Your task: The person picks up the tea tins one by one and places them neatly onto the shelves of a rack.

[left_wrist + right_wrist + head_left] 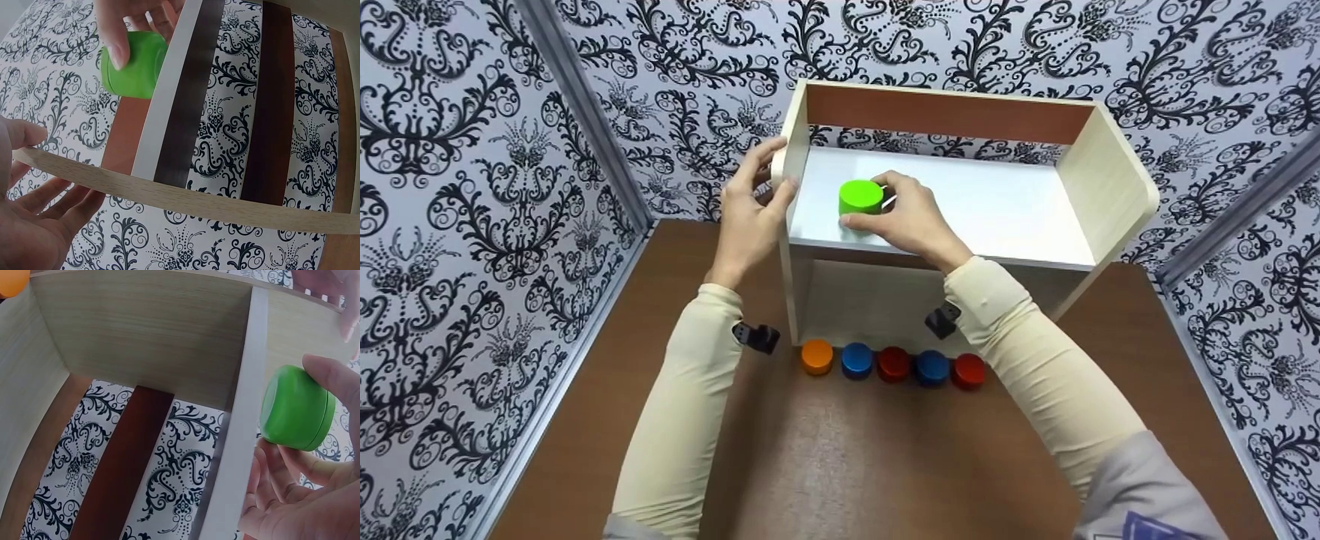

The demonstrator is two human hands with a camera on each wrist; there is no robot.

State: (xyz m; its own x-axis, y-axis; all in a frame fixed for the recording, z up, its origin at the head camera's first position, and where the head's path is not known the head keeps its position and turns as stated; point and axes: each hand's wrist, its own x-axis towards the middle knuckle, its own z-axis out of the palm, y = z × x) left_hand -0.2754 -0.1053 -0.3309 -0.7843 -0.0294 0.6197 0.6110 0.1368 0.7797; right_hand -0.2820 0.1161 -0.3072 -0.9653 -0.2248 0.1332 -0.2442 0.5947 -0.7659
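Observation:
A small round green jar (pixel 860 199) is pinched between the thumb and fingers of my right hand (pixel 913 217), at the left end of the white upper shelf (pixel 997 202). In the right wrist view the green jar (pixel 295 408) looks tilted near the shelf's front edge; whether it touches the shelf I cannot tell. My left hand (pixel 754 206) grips the front edge of the wooden unit's left side panel (pixel 790 165), thumb on the inner side and fingers outside. The left wrist view also shows that left hand (pixel 42 219) around the panel edge.
Along the unit's lower front stands a row of round jars on the brown table (pixel 825 465): orange (pixel 817 357), blue (pixel 856 361), dark red (pixel 893 364), blue (pixel 932 368) and red (pixel 968 371). Patterned walls (pixel 457 187) enclose the table. The right side panel (pixel 1110 180) rises beyond the shelf.

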